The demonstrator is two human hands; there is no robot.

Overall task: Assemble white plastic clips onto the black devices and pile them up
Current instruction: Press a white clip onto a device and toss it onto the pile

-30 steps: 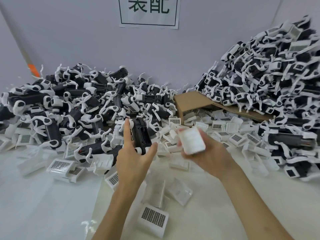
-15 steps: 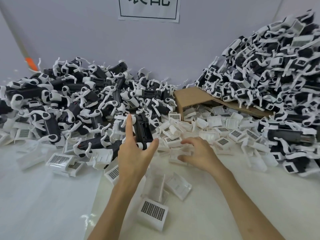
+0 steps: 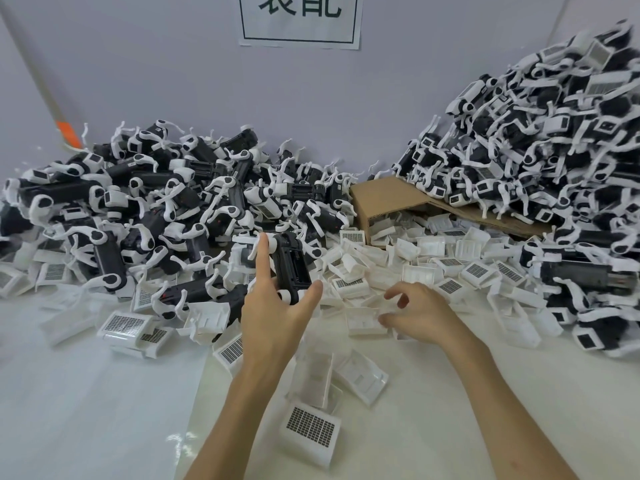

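The black oblong plastic device (image 3: 292,266) was at the near edge of the left-side heap of black-and-white devices (image 3: 156,202), gripped by the left hand (image 3: 273,317) between thumb and fingers, forefinger straight along its side. The right hand (image 3: 420,315) hung over the loose white clips, fingers half curled and spread, holding nothing; its thumb lay just beside a flat white plastic clip (image 3: 365,320). The step looked like fetching a clip, which would next need pinching, lifting and seating on the device. The tall right-side heap (image 3: 540,140) and brown cardboard sheet (image 3: 388,199) hemmed the work in; open room lay on the white table (image 3: 86,410) nearer the person.
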